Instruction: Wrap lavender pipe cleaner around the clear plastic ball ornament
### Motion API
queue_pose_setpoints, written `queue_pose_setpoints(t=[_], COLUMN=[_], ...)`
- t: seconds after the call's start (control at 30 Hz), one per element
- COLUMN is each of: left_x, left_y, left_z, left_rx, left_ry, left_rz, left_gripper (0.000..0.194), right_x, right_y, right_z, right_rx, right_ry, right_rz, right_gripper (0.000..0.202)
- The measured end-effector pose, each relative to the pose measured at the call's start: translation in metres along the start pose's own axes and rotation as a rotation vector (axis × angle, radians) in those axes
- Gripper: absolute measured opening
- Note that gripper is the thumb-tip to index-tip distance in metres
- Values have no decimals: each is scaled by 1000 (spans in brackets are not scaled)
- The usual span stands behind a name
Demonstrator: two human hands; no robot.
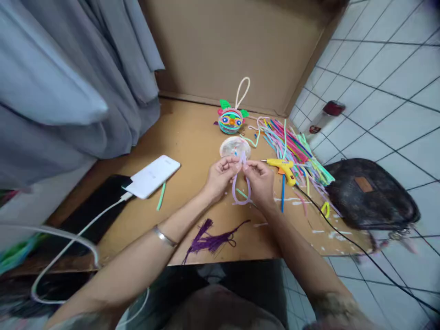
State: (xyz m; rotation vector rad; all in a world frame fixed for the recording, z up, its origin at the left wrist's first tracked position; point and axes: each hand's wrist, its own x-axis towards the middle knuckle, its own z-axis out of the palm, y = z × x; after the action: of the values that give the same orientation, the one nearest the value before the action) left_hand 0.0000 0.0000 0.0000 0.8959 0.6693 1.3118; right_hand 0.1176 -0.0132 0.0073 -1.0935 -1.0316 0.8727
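A light purple pipe cleaner (234, 191), bent into a loop, hangs between my hands over the table. My left hand (222, 176) pinches one side of it near the top. Opposite, my right hand (259, 178) grips the other side, so the two ends meet between my fingertips. Just beyond my fingers sits a round clear dish (228, 145) with small bits in it. A yellow glue gun (280, 163) lies close to the right hand. Purple tassels (213, 241) rest on the table nearer to me.
A colourful animal-faced ornament (232, 121) with a cream loop stands at the back. Pipe cleaners (292, 144) are heaped at the right, beside a dark bag (374, 195). A white phone-like device (154, 176) with a cable lies left. The glue gun's black cord (338, 233) crosses the right edge.
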Motion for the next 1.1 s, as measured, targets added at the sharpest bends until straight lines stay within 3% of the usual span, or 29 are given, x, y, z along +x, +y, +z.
queue_pose_setpoints(t=[0.87,1.1], left_x=[1,1], left_y=[-10,-10], left_z=[-3,-4], left_rx=[-77,-40], left_ry=[-31,-51], left_rz=[-49,-8], left_gripper=[49,48], right_x=[-4,-3], right_y=[1,3], right_z=[1,0], right_rx=[-134,-119], right_ry=[-45,-46], right_rz=[-41,-43], right_gripper=[23,21])
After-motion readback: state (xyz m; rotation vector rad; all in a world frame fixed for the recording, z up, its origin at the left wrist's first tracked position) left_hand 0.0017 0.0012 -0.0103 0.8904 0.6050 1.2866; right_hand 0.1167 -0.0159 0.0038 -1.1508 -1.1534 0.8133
